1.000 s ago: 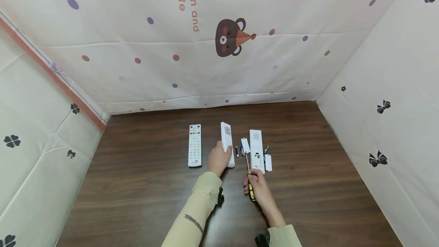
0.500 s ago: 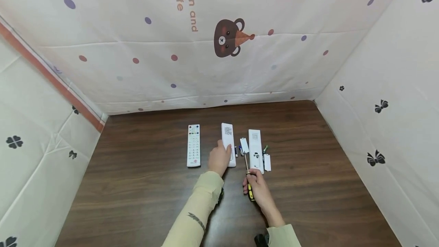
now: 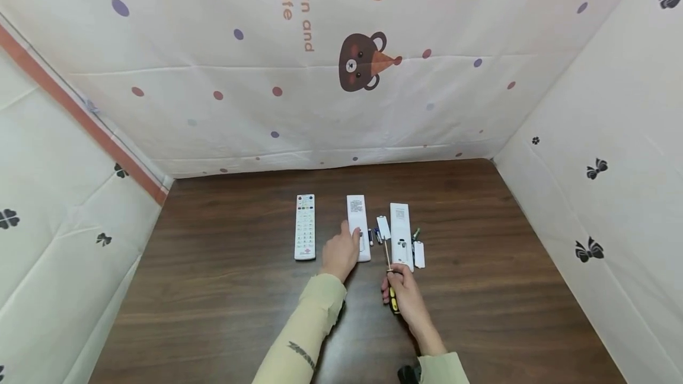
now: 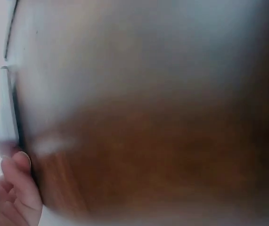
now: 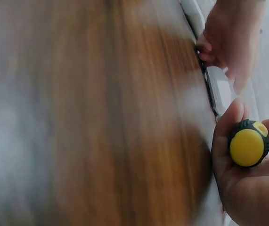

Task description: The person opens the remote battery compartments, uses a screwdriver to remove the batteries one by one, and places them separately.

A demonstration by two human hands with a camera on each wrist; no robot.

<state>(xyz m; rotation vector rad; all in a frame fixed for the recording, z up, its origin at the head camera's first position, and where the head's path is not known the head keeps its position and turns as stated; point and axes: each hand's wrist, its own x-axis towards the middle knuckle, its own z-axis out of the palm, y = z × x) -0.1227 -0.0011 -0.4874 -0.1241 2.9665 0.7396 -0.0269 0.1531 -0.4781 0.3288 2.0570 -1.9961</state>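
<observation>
My left hand [image 3: 341, 252] holds the lower left part of a white remote control [image 3: 357, 209], which lies back up with a printed label at its far end. Its thumb is over the remote's back; the fingers' underside is hidden. My right hand [image 3: 407, 294] grips a screwdriver [image 3: 393, 300] by its yellow and black handle, its thin shaft pointing away towards a small white battery cover [image 3: 383, 227]. In the right wrist view the yellow handle end [image 5: 246, 148] sits between thumb and fingers. Just right of the shaft lies a second remote [image 3: 399, 224], back up.
A third remote [image 3: 305, 227] lies buttons up at the left. Small batteries [image 3: 370, 237] lie between the two back-up remotes. Another white cover [image 3: 419, 255] and a green battery [image 3: 416, 233] lie right of the second remote. A patterned cloth wall [image 3: 299, 105] rises behind the brown table [image 3: 213, 289].
The remote in my left hand has gone from tilted to flat on the table, back up. My right hand keeps the screwdriver in nearly the same place.
</observation>
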